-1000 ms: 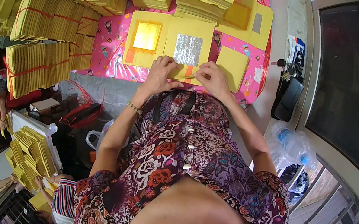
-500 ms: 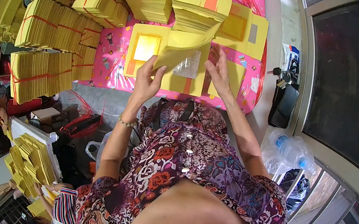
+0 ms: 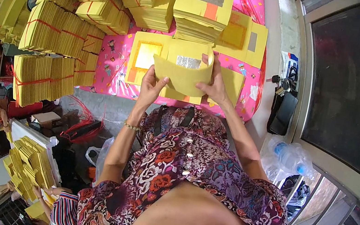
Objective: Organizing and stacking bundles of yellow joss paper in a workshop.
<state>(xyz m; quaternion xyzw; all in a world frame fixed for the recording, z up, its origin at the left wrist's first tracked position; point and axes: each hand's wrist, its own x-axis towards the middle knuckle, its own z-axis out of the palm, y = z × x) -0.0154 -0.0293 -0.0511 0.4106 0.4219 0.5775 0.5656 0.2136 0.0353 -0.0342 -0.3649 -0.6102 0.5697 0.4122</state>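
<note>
Head view: the curled yellow sheet (image 3: 181, 76) covers most of the silver-foil sheet (image 3: 188, 62) lying behind the fingers, so only a strip of foil shows above its bent edge. The palms are turned away, and the person's own chest fills the lower part of the view.

The left hand (image 3: 150, 87) pinches the sheet's lower left corner, thumb on the near face, the other fingers hidden behind the paper. The right hand (image 3: 213, 85) grips the right edge, 1 finger raised along the upper corner, the rest closed on the paper. The sheet hangs between the 2 hands, above the pink cloth (image 3: 112, 62). Just left of the left fingers lies a gold-foil sheet (image 3: 146, 56); beyond both hands rises a tall stack (image 3: 203, 8), with tied bundles (image 3: 56, 31) farther left.
</note>
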